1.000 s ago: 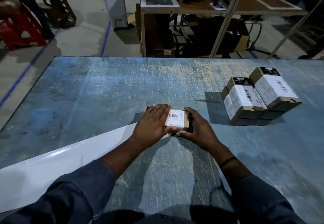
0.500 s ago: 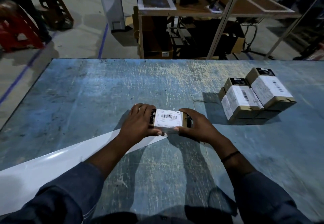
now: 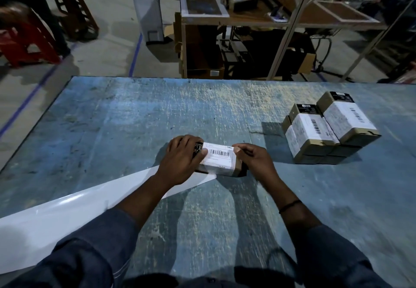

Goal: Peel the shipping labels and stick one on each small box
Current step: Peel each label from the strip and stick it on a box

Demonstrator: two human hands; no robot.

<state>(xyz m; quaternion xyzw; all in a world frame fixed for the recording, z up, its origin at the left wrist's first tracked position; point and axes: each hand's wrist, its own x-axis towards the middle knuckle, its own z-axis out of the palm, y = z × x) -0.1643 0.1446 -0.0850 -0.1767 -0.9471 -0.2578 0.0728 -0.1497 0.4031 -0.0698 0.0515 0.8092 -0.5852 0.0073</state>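
box (image 3: 219,161) long axis 9-3 o'clock. left hand (image 3: 180,161) grips 9 end, right hand (image 3: 255,159) pinches 3 end. labelled stack (image 3: 326,130) at 2 o'clock, nearer right.

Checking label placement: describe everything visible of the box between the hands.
The small box is brown cardboard, black panel at its left end, resting on the blue table at the tip of a white sheet. A white barcode label covers its top and wraps down the near side. The left hand grips its left end, the right hand its right.
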